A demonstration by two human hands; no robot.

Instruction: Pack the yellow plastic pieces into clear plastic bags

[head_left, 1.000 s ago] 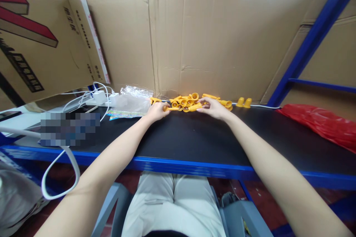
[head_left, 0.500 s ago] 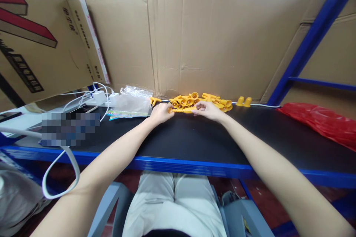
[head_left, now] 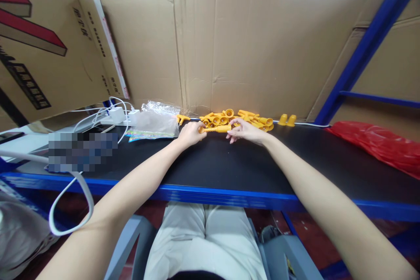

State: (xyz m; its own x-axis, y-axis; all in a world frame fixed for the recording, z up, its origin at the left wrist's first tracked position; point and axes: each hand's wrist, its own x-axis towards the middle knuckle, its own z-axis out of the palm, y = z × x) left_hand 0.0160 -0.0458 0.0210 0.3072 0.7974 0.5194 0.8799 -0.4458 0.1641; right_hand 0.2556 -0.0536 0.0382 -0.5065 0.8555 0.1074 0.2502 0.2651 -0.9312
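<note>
A little further right than a second ago, the left hand [head_left: 190,134] clasps one end of a yellow piece [head_left: 223,128] before the yellow pile [head_left: 224,120], the right hand [head_left: 246,132] pinches the other, and open desk [head_left: 288,164] runs rightward to red plastic [head_left: 377,144].

The yellow pieces [head_left: 223,128] look like smooth, faintly glossy plastic; the tabletop [head_left: 229,166] is smooth, matt. The clear bag [head_left: 155,123] is shiny, crinkled plastic film; the red sheeting [head_left: 377,144] wrinkled and glossy; the back panel [head_left: 262,52] matt, creased cardboard; the blue rail [head_left: 229,198] glossy painted metal
</note>
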